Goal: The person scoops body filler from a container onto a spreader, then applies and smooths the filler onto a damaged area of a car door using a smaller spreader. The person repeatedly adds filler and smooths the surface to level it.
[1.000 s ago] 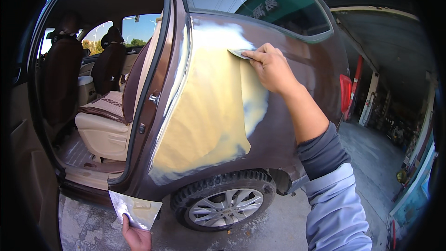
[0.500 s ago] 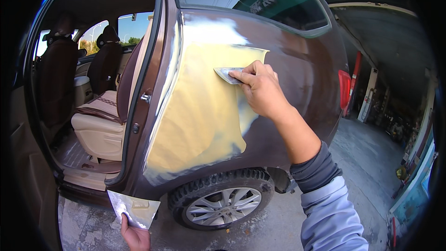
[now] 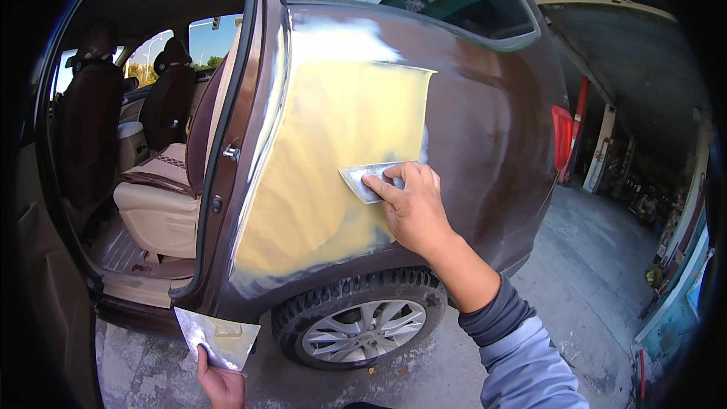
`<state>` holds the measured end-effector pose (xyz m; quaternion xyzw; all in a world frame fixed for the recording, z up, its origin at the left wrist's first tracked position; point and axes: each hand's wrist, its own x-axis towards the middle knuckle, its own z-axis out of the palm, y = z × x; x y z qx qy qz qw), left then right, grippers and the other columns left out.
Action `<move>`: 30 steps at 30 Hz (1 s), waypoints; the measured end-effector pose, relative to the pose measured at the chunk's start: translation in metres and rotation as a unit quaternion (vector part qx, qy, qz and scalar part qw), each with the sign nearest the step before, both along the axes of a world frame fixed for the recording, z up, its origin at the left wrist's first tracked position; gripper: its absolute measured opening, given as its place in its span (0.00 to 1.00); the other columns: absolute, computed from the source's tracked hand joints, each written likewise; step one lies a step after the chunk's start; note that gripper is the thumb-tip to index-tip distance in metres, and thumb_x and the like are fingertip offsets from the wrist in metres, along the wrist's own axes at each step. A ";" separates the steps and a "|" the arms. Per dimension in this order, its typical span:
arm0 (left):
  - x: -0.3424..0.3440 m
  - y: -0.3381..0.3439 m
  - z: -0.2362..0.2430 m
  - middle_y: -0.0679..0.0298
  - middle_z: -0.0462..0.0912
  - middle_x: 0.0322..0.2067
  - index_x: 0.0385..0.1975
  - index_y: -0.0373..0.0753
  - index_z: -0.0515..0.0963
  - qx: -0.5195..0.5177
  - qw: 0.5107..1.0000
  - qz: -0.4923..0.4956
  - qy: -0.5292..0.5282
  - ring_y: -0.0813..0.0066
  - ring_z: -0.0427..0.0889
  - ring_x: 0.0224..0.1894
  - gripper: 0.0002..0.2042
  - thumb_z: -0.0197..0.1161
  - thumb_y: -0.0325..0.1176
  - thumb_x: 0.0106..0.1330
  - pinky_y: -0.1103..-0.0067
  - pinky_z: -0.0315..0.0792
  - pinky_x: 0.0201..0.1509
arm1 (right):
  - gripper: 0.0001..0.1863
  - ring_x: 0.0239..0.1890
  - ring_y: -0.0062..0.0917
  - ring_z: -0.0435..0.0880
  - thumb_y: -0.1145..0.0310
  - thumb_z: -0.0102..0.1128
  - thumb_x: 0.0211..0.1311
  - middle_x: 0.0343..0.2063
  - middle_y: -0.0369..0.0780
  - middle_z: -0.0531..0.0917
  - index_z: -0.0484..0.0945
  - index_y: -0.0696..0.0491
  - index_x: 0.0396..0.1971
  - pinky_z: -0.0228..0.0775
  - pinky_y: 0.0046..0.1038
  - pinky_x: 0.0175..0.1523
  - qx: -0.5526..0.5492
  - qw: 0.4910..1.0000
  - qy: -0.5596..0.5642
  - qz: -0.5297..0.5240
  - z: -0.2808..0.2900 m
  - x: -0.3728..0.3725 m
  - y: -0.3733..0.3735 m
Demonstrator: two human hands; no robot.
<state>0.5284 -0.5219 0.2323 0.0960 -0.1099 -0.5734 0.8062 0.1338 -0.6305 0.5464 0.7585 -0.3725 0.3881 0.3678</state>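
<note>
R hand [image 3: 415,208] grips flat scraper [image 3: 365,183] btwn thumb & fingers, blade against yellow filler patch [image 3: 326,117] on brown car panel [image 3: 488,144], above rear wheel [image 3: 363,329]. L hand [image 3: 220,386] holds thin board [image 3: 216,339] w/ yellowish smear, low, L of wheel; thumb on top, other fingers mostly hidden.

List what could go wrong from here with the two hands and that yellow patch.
1. The right hand's spreader appears to rest on the yellow patch; a corner tipping in might score it.
2. The patch's upper right edge shows a pale, lip-like line, which might set as a ridge.
3. The left hand holds a smeared board low; a slip could drop it.
</note>
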 end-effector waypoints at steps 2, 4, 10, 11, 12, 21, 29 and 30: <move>0.000 0.002 0.002 0.55 0.76 0.72 0.74 0.35 0.68 0.000 1.000 -0.007 0.003 0.55 0.76 0.72 0.25 0.54 0.42 0.85 0.57 0.67 0.79 | 0.24 0.56 0.40 0.77 0.78 0.68 0.59 0.48 0.39 0.81 0.91 0.41 0.54 0.65 0.48 0.65 0.009 1.000 -0.007 0.006 -0.012 0.001 0.003; 0.000 0.003 0.004 0.55 0.76 0.72 0.74 0.35 0.69 0.000 1.000 -0.010 0.013 0.55 0.76 0.72 0.25 0.54 0.41 0.85 0.57 0.67 0.79 | 0.24 0.56 0.40 0.77 0.78 0.68 0.58 0.48 0.39 0.82 0.91 0.41 0.55 0.64 0.48 0.65 0.025 1.000 -0.014 0.005 -0.024 0.002 0.007; -0.004 0.006 0.006 0.56 0.78 0.70 0.73 0.37 0.70 -0.008 1.000 -0.008 0.019 0.56 0.78 0.71 0.24 0.56 0.42 0.84 0.56 0.67 0.78 | 0.25 0.57 0.39 0.76 0.77 0.68 0.58 0.48 0.39 0.81 0.91 0.42 0.55 0.63 0.50 0.67 0.053 0.998 -0.019 -0.010 -0.053 0.010 0.016; -0.004 0.006 0.006 0.56 0.78 0.70 0.73 0.37 0.70 -0.006 1.000 -0.008 0.017 0.56 0.78 0.71 0.24 0.56 0.42 0.84 0.56 0.67 0.78 | 0.25 0.57 0.40 0.75 0.77 0.68 0.58 0.48 0.40 0.81 0.91 0.42 0.55 0.62 0.50 0.67 0.057 0.998 -0.020 -0.011 -0.058 0.011 0.018; -0.004 0.007 0.007 0.56 0.78 0.70 0.73 0.37 0.70 -0.014 1.000 -0.009 0.017 0.56 0.78 0.71 0.24 0.56 0.42 0.84 0.56 0.67 0.78 | 0.25 0.57 0.40 0.75 0.77 0.68 0.58 0.48 0.40 0.81 0.91 0.42 0.55 0.62 0.50 0.67 0.059 0.998 -0.021 -0.011 -0.063 0.013 0.020; -0.004 0.009 0.009 0.56 0.78 0.70 0.73 0.36 0.70 -0.005 1.000 -0.007 0.020 0.55 0.77 0.71 0.24 0.56 0.42 0.84 0.56 0.67 0.78 | 0.26 0.54 0.43 0.75 0.76 0.72 0.53 0.48 0.42 0.80 0.91 0.43 0.55 0.64 0.50 0.63 0.080 0.997 -0.005 -0.007 -0.105 0.019 0.035; -0.003 0.013 0.012 0.55 0.77 0.71 0.73 0.35 0.69 0.018 0.999 0.003 0.028 0.54 0.77 0.71 0.25 0.56 0.43 0.84 0.56 0.68 0.78 | 0.29 0.55 0.42 0.76 0.76 0.72 0.52 0.49 0.42 0.81 0.89 0.42 0.58 0.63 0.54 0.64 0.090 0.996 0.027 -0.009 -0.134 0.007 0.041; -0.003 0.014 0.012 0.54 0.77 0.71 0.73 0.35 0.69 0.005 1.000 -0.001 0.028 0.54 0.77 0.71 0.25 0.56 0.43 0.84 0.56 0.68 0.78 | 0.29 0.56 0.42 0.76 0.76 0.72 0.52 0.49 0.42 0.81 0.89 0.42 0.58 0.63 0.54 0.64 0.090 0.995 0.034 -0.011 -0.136 0.005 0.042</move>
